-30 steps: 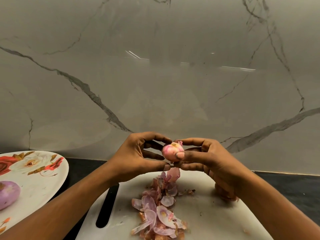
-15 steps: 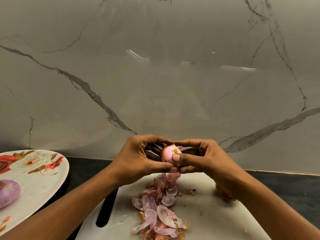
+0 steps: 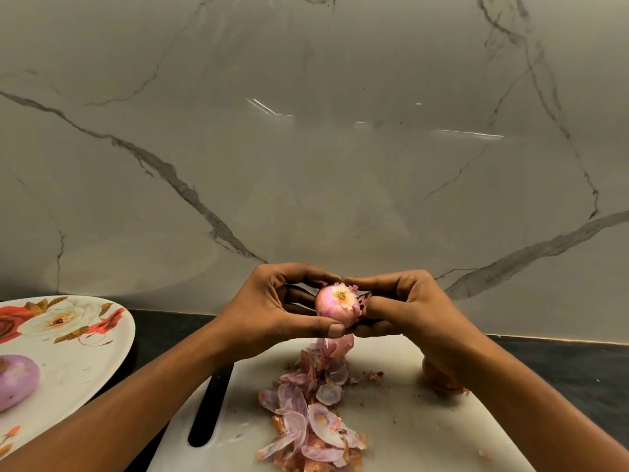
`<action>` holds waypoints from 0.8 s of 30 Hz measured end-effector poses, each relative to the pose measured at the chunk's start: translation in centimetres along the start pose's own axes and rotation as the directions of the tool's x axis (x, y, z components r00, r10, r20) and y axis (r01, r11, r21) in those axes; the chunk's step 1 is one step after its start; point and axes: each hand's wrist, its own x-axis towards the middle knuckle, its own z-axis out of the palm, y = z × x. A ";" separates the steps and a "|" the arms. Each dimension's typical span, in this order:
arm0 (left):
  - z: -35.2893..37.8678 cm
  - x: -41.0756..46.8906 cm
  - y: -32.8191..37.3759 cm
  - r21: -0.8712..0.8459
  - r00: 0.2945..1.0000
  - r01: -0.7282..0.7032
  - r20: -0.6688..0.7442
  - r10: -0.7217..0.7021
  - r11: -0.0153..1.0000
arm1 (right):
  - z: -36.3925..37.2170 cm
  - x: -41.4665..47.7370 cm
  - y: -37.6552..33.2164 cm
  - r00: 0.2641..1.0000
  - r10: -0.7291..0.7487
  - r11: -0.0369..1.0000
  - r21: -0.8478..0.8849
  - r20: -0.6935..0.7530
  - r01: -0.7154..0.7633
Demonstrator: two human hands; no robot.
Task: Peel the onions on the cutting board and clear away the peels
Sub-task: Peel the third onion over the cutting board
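Holding the red onion (image 3: 337,306) in the air above the far edge of the cutting board (image 3: 432,437), you have it caught between both hands, with its pale root end turned toward you. Your left hand (image 3: 272,311) grips it from the left: the thumb presses under the near side and the fingers curl over and behind it. Your right hand (image 3: 408,308) closes on it from the right, its thumb against a frayed edge of skin on the onion's right side. Its forefinger arches over the top to meet your left forefinger. Both forearms reach in from the near edge of the board and converge over it, wrists raised.

A loose pile of purple and papery peels (image 3: 306,420) lies along the middle of the board, straight below the onion. One pink piece stands up just under your hands; you cannot tell whether it hangs from the onion or tops the pile. On the board's right part a brown-skinned onion (image 3: 439,378) rests, partly hidden behind your right wrist. The board's handle slot (image 3: 211,410) shows on its left side, beside your left forearm. Left of the board, on the dark table (image 3: 170,328), a floral plate (image 3: 85,362) carries a peeled onion (image 3: 15,381). Behind the board rises a veined marble wall (image 3: 306,165).
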 end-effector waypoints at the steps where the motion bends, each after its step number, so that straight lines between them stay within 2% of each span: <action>1: 0.0 0.0 0.1 -0.017 1.000 0.007 0.005 -0.007 1.000 | 0.0 0.0 0.0 1.000 0.008 1.000 -0.001 -0.004 -0.008; 6: -0.1 0.1 0.3 -0.059 0.999 0.037 -0.015 -0.038 0.998 | -0.7 0.3 -0.3 1.000 -0.001 0.999 0.040 0.013 0.000; 10: -0.2 0.1 0.5 -0.130 0.996 0.063 -0.057 -0.071 0.989 | -1.0 0.1 0.1 0.989 -0.138 0.989 -0.048 0.052 0.141; 16: -0.1 0.1 0.8 -0.089 0.996 0.074 -0.043 -0.078 0.993 | -0.6 0.4 0.7 0.961 -0.260 0.954 -0.133 0.090 0.270; 21: -0.1 0.0 1.1 -0.098 0.996 0.089 0.000 -0.089 0.991 | -0.4 0.3 1.2 0.956 -0.275 0.957 -0.066 0.103 0.283; 24: 0.0 -0.1 1.0 -0.095 0.994 0.103 0.052 -0.098 0.990 | -0.5 0.4 1.3 0.965 -0.258 0.966 -0.003 0.052 0.259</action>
